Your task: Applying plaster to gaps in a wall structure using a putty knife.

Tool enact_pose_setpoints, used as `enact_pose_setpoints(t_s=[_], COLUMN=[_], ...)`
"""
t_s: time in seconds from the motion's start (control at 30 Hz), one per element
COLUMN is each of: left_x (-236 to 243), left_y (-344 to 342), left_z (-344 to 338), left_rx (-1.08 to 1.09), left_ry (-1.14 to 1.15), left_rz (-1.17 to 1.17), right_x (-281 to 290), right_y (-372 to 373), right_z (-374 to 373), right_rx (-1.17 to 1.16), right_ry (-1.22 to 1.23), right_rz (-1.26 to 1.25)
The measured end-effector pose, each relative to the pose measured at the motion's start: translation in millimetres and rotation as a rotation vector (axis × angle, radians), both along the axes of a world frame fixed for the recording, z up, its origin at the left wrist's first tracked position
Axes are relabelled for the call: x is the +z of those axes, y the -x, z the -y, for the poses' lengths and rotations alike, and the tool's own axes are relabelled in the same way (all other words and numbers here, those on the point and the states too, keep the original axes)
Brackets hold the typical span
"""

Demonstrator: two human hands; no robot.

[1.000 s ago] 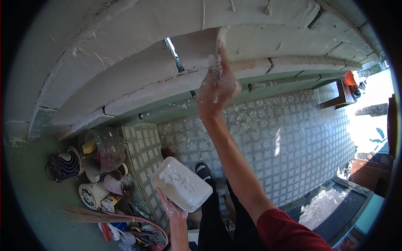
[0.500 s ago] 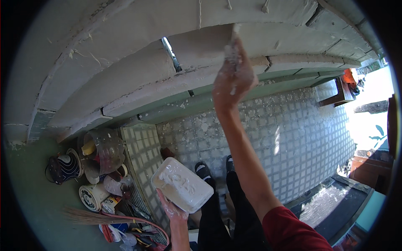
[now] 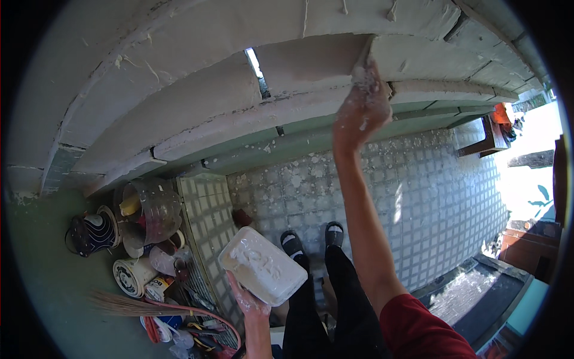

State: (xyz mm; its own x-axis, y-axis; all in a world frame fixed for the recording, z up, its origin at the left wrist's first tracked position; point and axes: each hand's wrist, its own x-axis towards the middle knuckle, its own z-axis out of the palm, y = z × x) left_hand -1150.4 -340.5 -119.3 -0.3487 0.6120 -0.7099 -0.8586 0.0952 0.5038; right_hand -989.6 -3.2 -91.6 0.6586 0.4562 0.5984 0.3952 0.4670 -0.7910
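Observation:
Low in front of me, my left hand point(image 3: 248, 301) holds a white rectangular tub point(image 3: 287, 284) from below and the side. Thick white putty point(image 3: 254, 261) lies heaped and smeared inside it. My right hand point(image 3: 363, 113) is raised to the ceiling panels, its fingers closed and coated in white paste. It grips a putty knife point(image 3: 366, 55), seen almost edge-on, whose handle is hidden in the fist. The blade's tip meets the recessed grey panel point(image 3: 317, 60) at its right end. Left of that, a narrow gap point(image 3: 257, 69) lets bright light through.
Buckets point(image 3: 133, 277), a clear plastic basin point(image 3: 156, 212) and a straw broom point(image 3: 122, 305) crowd the lower left. White spatters dot the tiled floor point(image 3: 299, 185). A wooden bench point(image 3: 491, 137) stands far right, and a dark framed panel point(image 3: 463, 299) lies lower right.
My right hand has moved right along the panel with the putty knife. The view has shifted slightly; my left hand still holds the tub in about the same place.

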Motion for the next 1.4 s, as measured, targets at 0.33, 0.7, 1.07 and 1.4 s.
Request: enact_pose_setpoints(t_s=[0.33, 0.7, 1.07, 1.4], left_x=[-2.7, -3.8, -4.9, -7.6], left_y=[9.2, 10.7, 19.5, 37.1], left_z=[8.6, 13.5, 15.5, 25.9], left_rx=[0.035, 0.024, 0.059, 0.127], left_ry=[-0.075, -0.002, 0.008, 0.027], left_rz=[0.055, 0.008, 0.009, 0.048], right_x=[-6.1, 11.6, 2.2, -16.1], right_y=[60.3, 14.2, 56.0, 119.4], right_z=[41.0, 42.4, 32.4, 7.2], right_rx=[0.351, 0.683, 0.183, 0.083], right_ry=[0.079, -0.085, 0.061, 0.039], right_rz=[0.159, -0.649, -0.304, -0.094])
